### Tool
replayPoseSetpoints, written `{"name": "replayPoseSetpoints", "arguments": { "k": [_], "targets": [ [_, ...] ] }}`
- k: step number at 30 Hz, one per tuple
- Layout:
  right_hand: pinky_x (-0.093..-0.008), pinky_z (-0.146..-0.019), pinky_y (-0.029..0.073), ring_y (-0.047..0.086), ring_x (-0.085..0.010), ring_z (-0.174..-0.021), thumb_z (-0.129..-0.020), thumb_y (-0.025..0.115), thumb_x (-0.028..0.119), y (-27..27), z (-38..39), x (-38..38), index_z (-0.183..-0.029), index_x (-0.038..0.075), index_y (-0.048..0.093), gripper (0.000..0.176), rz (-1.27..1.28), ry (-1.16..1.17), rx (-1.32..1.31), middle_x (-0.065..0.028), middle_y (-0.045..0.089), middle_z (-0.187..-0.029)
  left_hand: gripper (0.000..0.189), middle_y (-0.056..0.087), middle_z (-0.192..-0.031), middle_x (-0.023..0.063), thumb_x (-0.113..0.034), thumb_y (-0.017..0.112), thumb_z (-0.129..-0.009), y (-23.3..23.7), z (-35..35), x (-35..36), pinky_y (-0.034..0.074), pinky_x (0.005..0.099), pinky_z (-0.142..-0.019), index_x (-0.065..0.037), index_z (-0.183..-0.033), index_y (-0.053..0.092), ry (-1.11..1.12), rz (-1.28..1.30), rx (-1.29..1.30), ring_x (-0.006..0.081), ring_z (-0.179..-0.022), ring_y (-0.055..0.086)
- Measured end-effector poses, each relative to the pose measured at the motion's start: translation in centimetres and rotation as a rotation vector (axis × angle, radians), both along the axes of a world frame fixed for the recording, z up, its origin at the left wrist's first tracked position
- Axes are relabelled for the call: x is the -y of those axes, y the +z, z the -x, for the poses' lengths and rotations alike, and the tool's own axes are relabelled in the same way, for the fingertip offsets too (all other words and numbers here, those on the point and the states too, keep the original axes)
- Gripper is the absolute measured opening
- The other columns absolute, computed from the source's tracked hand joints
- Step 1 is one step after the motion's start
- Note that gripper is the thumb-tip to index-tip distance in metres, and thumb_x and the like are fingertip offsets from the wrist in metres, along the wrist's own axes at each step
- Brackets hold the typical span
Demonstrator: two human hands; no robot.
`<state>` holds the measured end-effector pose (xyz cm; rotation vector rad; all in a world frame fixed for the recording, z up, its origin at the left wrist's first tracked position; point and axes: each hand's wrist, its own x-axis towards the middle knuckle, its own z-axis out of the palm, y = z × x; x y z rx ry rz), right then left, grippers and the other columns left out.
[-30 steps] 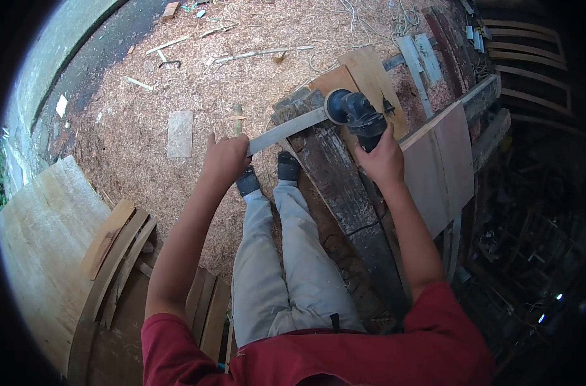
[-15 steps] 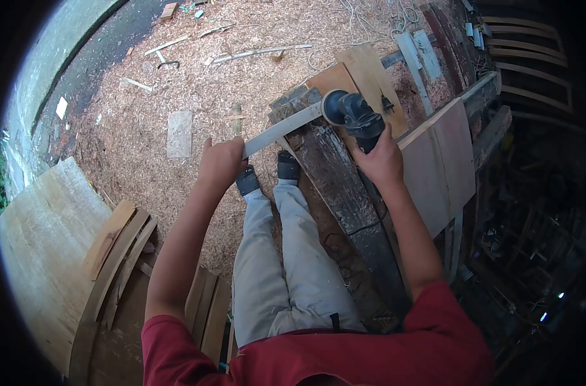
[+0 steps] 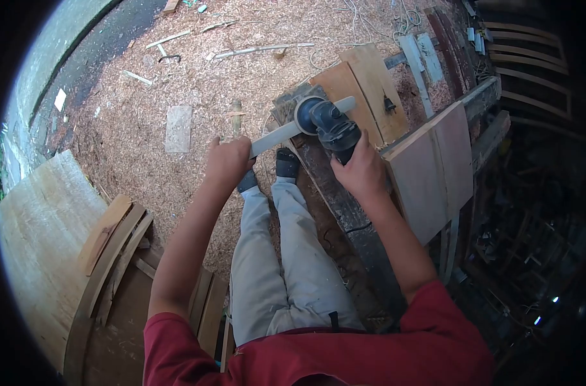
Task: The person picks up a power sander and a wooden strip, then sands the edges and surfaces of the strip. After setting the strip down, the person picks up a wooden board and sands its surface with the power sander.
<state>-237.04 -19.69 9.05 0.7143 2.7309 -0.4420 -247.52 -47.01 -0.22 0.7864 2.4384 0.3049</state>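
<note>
Here, in the middle of the frame, a person in a red shirt [image 3: 318,360] stands over a long dark plank [image 3: 347,212]. The plank runs from the middle down toward the lower right.

The left hand [image 3: 228,161] is shut tight around the near end of a thin pale wood strip [image 3: 275,136]. The strip slants up to the right, from that hand to a spot just past the tool. Its far end lies over the top of the dark plank.

The right hand [image 3: 360,172] is wrapped around the back of a dark blue grinder [image 3: 331,127], with the fingers closed on its body. The round front of the grinder sits against the strip. I cannot tell if it is spinning. The 2 hands are apart, with the strip and the tool between them.

Under the strip are 2 dark shoes [image 3: 286,164] and grey trouser legs [image 3: 286,257], beside the plank. Sawdust [image 3: 196,77] covers the ground across the upper left and upper middle. A small flat board [image 3: 178,128] lies in it, left of the left hand, and thin sticks [image 3: 260,49] lie further up.

Behind the grinder, 2 tan boards [image 3: 370,80] lie side by side. A wide pinkish board [image 3: 434,167] sits to the right of the right hand. In the lower left, curved wood pieces [image 3: 116,248] are stacked beside a big pale sheet [image 3: 38,231].
</note>
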Motion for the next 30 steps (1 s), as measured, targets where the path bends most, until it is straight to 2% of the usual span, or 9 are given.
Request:
{"name": "replayPoseSetpoints", "arguments": {
  "k": [3,6,10,15,18,21,24,27,30],
  "targets": [
    [-0.0517,-0.090,0.058,0.071,-0.0479,-0.102,-0.083,0.083,0.031,0.4,0.0,0.8,-0.146,-0.013,0.041,0.087,-0.005,0.051,0.054,-0.0322,0.068,-0.113,0.032,0.075,-0.090,0.0135,-0.028,0.082,-0.088,-0.3,-0.4,-0.3,0.047,0.0606,-0.108,-0.007,-0.102,0.063,0.004,-0.037,-0.002,0.0341,-0.089,0.076],
    [-0.0516,-0.091,0.058,0.070,-0.0476,-0.103,-0.083,0.083,0.031,0.7,0.2,1.9,-0.146,-0.013,0.042,0.086,0.022,0.067,0.072,-0.0320,0.067,-0.116,0.032,0.074,-0.088,0.0135,-0.028,0.082,-0.087,-0.1,-0.6,-0.6,0.048,0.0605,-0.108,-0.007,-0.101,0.062,0.017,-0.046,0.011,0.0350,-0.089,0.075],
    [-0.0542,-0.089,0.057,0.069,-0.0508,-0.102,-0.081,0.083,0.031,-0.2,-0.4,2.4,-0.149,-0.011,0.040,0.090,0.027,0.065,-0.008,-0.0337,0.068,-0.111,0.035,0.074,-0.086,0.0130,-0.031,0.083,-0.087,-0.2,-1.0,-0.6,0.047,0.0600,-0.109,-0.007,-0.100,0.061,0.047,-0.056,0.021,0.0357,-0.087,0.074],
    [-0.0534,-0.091,0.057,0.069,-0.0492,-0.105,-0.082,0.083,0.032,0.7,-0.6,2.7,-0.148,-0.011,0.041,0.090,0.056,0.048,0.098,-0.0338,0.067,-0.114,0.034,0.074,-0.083,0.0138,-0.031,0.082,-0.088,0.0,-1.4,-1.3,0.045,0.0605,-0.111,-0.007,-0.099,0.061,0.064,-0.042,0.024,0.0353,-0.086,0.074],
    [-0.0536,-0.091,0.056,0.069,-0.0489,-0.104,-0.082,0.083,0.032,0.5,-1.2,3.3,-0.148,-0.010,0.041,0.089,0.058,0.072,0.084,-0.0325,0.068,-0.113,0.032,0.075,-0.083,0.0140,-0.031,0.080,-0.089,0.2,-1.4,-1.4,0.045,0.0612,-0.112,-0.007,-0.098,0.061,0.067,-0.023,0.037,0.0354,-0.086,0.074],
    [-0.0517,-0.087,0.058,0.071,-0.0446,-0.099,-0.081,0.085,0.028,0.3,-1.9,3.8,-0.142,-0.004,0.047,0.078,0.054,0.104,0.016,-0.0261,0.068,-0.113,0.031,0.075,-0.084,0.0137,-0.030,0.080,-0.089,0.1,-1.5,-1.5,0.045,0.0622,-0.111,-0.008,-0.099,0.061,0.076,-0.017,0.045,0.0351,-0.086,0.075],
    [-0.0533,-0.090,0.057,0.070,-0.0483,-0.102,-0.081,0.084,0.030,-0.6,-3.2,3.9,-0.148,-0.006,0.042,0.086,0.059,0.117,-0.014,-0.0290,0.068,-0.113,0.031,0.075,-0.085,0.0133,-0.028,0.081,-0.088,-0.4,-1.7,-1.4,0.046,0.0630,-0.110,-0.008,-0.100,0.062,0.089,-0.037,0.029,0.0343,-0.087,0.075],
    [-0.0505,-0.089,0.057,0.070,-0.0438,-0.103,-0.081,0.085,0.026,0.3,-3.2,4.5,-0.141,-0.002,0.046,0.077,0.061,0.108,0.050,-0.0258,0.067,-0.117,0.029,0.075,-0.086,0.0129,-0.028,0.081,-0.088,-0.5,-1.9,-1.5,0.045,0.0630,-0.110,-0.009,-0.100,0.062,0.113,-0.053,0.052,0.0344,-0.088,0.075],
    [-0.0504,-0.089,0.058,0.070,-0.0437,-0.103,-0.081,0.086,0.026,0.3,-3.3,4.7,-0.140,-0.001,0.047,0.076,0.108,0.108,0.052,-0.0255,0.067,-0.117,0.028,0.075,-0.087,0.0129,-0.027,0.081,-0.088,-0.5,-2.0,-1.6,0.045,0.0630,-0.110,-0.009,-0.100,0.062,0.127,-0.057,0.067,0.0346,-0.090,0.074]
  ]
}}
